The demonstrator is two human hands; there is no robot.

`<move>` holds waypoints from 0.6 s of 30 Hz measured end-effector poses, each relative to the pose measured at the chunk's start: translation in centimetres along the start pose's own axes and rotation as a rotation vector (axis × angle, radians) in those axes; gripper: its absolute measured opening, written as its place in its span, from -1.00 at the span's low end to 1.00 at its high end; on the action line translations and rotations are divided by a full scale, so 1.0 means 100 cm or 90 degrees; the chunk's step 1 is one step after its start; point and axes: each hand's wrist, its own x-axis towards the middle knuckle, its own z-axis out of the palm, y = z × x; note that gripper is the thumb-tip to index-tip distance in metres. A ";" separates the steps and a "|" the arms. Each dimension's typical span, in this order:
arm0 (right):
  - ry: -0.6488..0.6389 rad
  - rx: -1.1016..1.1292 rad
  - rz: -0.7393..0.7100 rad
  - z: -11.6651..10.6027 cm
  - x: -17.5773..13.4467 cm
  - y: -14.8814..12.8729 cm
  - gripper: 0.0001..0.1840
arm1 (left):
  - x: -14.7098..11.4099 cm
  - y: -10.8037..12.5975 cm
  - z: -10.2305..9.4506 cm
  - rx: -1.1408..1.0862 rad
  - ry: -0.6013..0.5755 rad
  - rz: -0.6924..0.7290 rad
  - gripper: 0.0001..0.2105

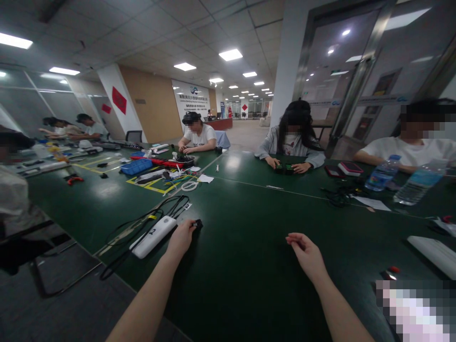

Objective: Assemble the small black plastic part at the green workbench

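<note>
My left hand (181, 237) rests on the dark green table (242, 256) with its fingertips closed on a small black plug (198, 223). Just left of it lies a white power bank (154, 236) marked with a number, and black cables (142, 228) loop around it. My right hand (304, 251) hovers over bare table further right, its fingers curled loosely together with nothing visible in them.
Across the table sit several people; one handles small dark parts (285, 167). Water bottles (383, 173) and a cable tangle (337, 194) lie at the far right. A blue tray (136, 166), tools and tape (189, 185) fill the far left. A white device (432, 249) lies right.
</note>
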 end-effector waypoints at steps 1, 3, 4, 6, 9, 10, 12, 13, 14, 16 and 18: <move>-0.001 0.000 0.001 0.000 0.000 0.000 -0.73 | 0.000 0.000 0.000 -0.001 0.001 -0.007 -0.75; -0.002 0.000 0.000 0.000 0.000 0.001 -0.72 | 0.000 0.001 0.000 -0.010 0.005 -0.013 -0.74; -0.003 -0.001 -0.003 0.000 0.001 0.001 -0.72 | -0.001 0.000 0.000 -0.017 0.008 -0.011 -0.75; -0.006 0.000 -0.013 0.001 0.002 0.003 -0.72 | -0.001 -0.001 0.001 -0.041 0.017 0.000 -0.76; -0.003 0.001 -0.019 0.002 0.003 0.005 -0.73 | -0.001 -0.004 0.001 -0.095 0.026 -0.005 -0.76; 0.000 0.003 -0.018 0.002 0.004 0.006 -0.73 | -0.001 -0.005 0.002 -0.113 0.028 -0.013 -0.75; 0.004 0.005 -0.014 0.002 0.005 0.007 -0.72 | 0.000 -0.007 0.003 -0.140 0.030 -0.028 -0.74; 0.003 0.006 -0.011 0.002 0.005 0.008 -0.72 | 0.000 -0.007 0.003 -0.148 0.029 -0.026 -0.74; 0.002 0.007 -0.008 0.001 0.006 0.009 -0.72 | 0.000 -0.008 0.003 -0.152 0.026 -0.018 -0.74; -0.001 0.007 -0.005 0.001 0.006 0.010 -0.71 | 0.000 -0.007 0.003 -0.148 0.016 0.001 -0.75; -0.002 0.005 -0.004 0.000 0.006 0.010 -0.72 | 0.000 -0.006 0.003 -0.139 0.010 0.005 -0.75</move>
